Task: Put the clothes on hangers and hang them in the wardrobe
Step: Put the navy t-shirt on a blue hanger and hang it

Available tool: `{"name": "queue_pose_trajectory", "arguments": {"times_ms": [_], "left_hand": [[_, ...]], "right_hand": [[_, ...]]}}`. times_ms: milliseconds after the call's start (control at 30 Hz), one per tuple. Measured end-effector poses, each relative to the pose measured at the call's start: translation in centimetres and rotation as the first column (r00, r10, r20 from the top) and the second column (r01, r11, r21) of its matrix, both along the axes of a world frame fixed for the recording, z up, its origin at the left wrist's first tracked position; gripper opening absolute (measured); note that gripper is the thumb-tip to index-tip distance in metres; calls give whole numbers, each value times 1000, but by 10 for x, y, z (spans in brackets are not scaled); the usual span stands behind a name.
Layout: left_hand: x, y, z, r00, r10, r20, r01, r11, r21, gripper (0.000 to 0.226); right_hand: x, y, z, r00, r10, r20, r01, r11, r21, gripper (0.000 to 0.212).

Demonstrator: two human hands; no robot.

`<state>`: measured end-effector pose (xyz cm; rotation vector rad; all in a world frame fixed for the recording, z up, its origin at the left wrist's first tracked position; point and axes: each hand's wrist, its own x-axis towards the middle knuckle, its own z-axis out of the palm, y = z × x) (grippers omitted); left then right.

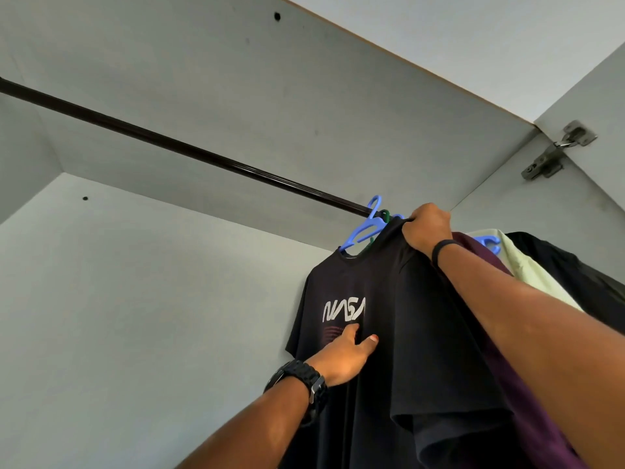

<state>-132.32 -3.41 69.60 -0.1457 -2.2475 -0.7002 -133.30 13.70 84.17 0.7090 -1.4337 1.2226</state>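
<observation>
Fingers of the right hand (426, 228) curl tight over the shoulder seam of the black tee (399, 333), pinching cloth at about 1 o'clock from the frame's middle; knuckles face the camera and the fingertips are hidden behind the fabric. A dark band (443, 249) rings that wrist, and the forearm runs down to 4 o'clock, crossing in front of the other hanging clothes.

Straight fingers of the left hand (345, 358) lie flat against the tee's chest, just under the white NASA print (344, 310), thumb spread to 2 o'clock; nothing is gripped. A black watch (306, 380) sits on that wrist, and the forearm leaves toward 6 o'clock.

The tee hangs on a blue hanger (363, 231) whose hook sits over the dark rod (189, 152); a green hanger (385, 216) shows just behind it. To the tee's 3 o'clock, packed close, hang a purple shirt (527, 384), a pale green shirt (537, 275) and a black garment (581, 282), with a second blue hanger (490, 243) peeking between them.

From the hook toward 10 o'clock the rod runs bare to the frame's left edge. The wardrobe's grey back wall (135, 299) lies behind the tee's left sleeve, the top panel (270, 96) close over the rod. A metal hinge (554, 152) sits on the side wall at 2 o'clock.
</observation>
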Motion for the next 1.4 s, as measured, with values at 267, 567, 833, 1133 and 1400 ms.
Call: {"name": "queue_pose_trajectory", "arguments": {"times_ms": [267,567,833,1133,1400], "left_hand": [[-9,-2,3,998,61,-3,-61,998,-15,65],[-12,27,5,989,60,-135,-51,997,65,62],[5,83,-7,981,-132,-145,158,970,187,80],[25,107,-29,970,-218,-109,232,963,139,65],[30,144,-89,960,-263,93,229,933,279,55]], "right_hand": [[-25,-9,5,1000,-17,-2,17,998,58,22],[-23,41,4,987,117,114,-136,974,178,33],[-30,62,-72,809,434,395,-520,843,138,39],[-13,101,-117,845,391,364,-467,872,146,26],[-4,124,-184,783,422,458,-522,845,114,11]]}}
